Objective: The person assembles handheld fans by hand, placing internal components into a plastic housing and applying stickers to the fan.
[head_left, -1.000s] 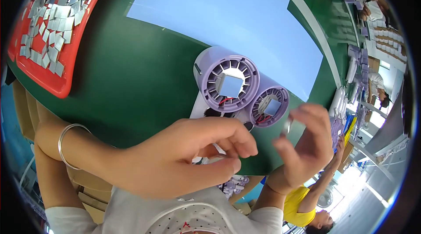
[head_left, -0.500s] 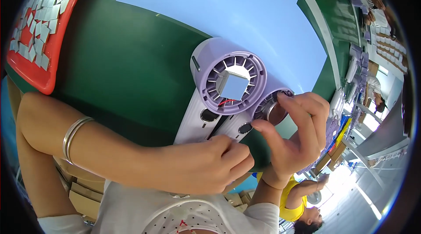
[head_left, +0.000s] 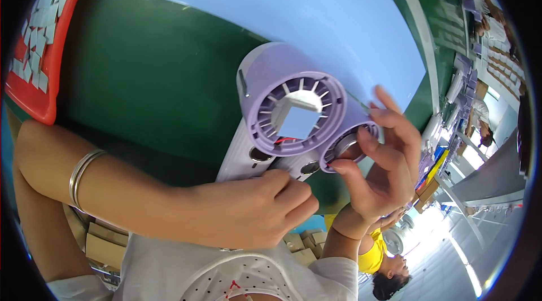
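Two lilac round housings with pale handles, like handheld fan bodies, lie side by side in front of me. The larger-looking left housing [head_left: 271, 69] has a ring of white fins and a square silvery plate [head_left: 299, 122] inside; a bit of red wire shows below the plate. My left hand [head_left: 274, 208] is closed around the lower handles, its fingertips hidden. At the right housing [head_left: 357, 110], my right hand [head_left: 384, 174] has thumb and index finger on opposite edges of a round metal disc [head_left: 349, 147] in the opening, its other fingers raised.
A red tray [head_left: 52, 89] of square silvery plates stands at the left. Under the housings is a green table [head_left: 152, 75] with a light blue sheet [head_left: 316, 13]. Cardboard boxes [head_left: 106, 244] are below; a person in yellow [head_left: 372, 251] is at lower right.
The whole view has shifted, with the tray farther left. The right hand's thumb and index finger have come closer around the disc at the opening, and its other fingers have lifted.
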`<state>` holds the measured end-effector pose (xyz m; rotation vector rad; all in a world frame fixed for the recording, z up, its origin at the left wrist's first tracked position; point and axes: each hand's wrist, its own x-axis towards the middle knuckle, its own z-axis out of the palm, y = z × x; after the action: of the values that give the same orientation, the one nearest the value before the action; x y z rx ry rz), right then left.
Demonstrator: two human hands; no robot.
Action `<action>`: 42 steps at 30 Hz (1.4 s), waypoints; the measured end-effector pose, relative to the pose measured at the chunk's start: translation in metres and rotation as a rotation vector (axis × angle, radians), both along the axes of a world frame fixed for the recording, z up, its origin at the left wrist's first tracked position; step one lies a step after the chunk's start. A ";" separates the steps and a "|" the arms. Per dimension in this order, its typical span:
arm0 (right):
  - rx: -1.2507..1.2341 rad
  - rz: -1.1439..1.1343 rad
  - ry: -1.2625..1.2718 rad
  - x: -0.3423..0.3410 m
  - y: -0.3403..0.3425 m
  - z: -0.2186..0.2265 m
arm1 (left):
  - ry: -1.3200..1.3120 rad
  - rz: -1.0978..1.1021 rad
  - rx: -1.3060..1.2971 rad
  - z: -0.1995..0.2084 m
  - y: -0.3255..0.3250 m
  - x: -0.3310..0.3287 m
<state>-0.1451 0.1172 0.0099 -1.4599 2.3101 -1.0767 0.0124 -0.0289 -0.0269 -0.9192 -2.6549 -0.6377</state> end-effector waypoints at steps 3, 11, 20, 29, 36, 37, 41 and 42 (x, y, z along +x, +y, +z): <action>0.003 -0.042 -0.105 0.004 0.005 0.005 | -0.043 -0.006 0.051 0.009 0.001 -0.005; -0.069 0.137 -0.117 0.006 0.014 -0.025 | -0.035 -0.066 -0.044 0.005 -0.001 0.001; -0.266 0.046 -0.246 0.014 0.016 -0.048 | 0.001 -0.047 -0.142 0.012 -0.002 -0.003; -0.802 -0.255 -0.011 -0.010 0.037 -0.043 | -0.383 -0.082 0.223 0.018 -0.007 -0.001; -0.720 -0.459 1.080 -0.014 0.064 -0.012 | -0.722 -0.017 1.008 0.054 -0.030 -0.011; -0.667 -0.275 1.022 -0.003 0.047 -0.014 | -0.634 0.025 1.024 0.053 -0.038 -0.014; -0.583 0.076 0.971 0.039 -0.005 -0.008 | -0.552 0.208 1.333 0.057 -0.045 -0.015; -0.573 0.055 0.922 0.047 -0.014 -0.009 | -0.475 0.196 1.386 0.051 -0.042 -0.014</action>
<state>-0.0983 0.1030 0.0005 -2.6796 2.5548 -1.2987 -0.0015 -0.0710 0.0243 -0.0660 -1.7355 -2.3290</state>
